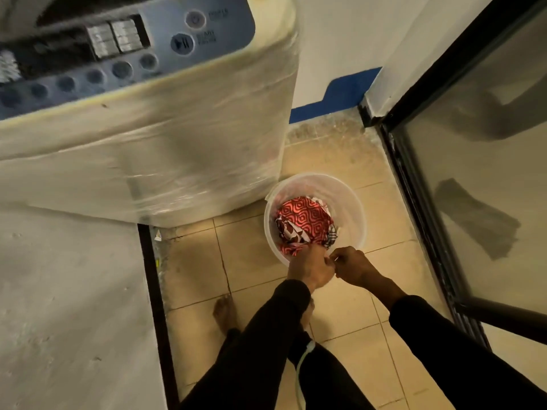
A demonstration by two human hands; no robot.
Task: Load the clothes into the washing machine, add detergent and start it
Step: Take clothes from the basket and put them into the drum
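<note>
Tan floor tiles (349, 318) carry a plastic-wrapped washing machine (154, 137) and, just beside its corner, a clear bucket (352, 208) of red patterned clothes (302, 220), whose near edge the left hand (310, 269) pinches while the right hand (352, 266), fingers curled, touches it.

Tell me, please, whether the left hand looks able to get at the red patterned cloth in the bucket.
Probably yes: the left hand is already at the near rim of the open bucket, fingers on the edge of the red patterned cloth, and nothing covers it.
</note>
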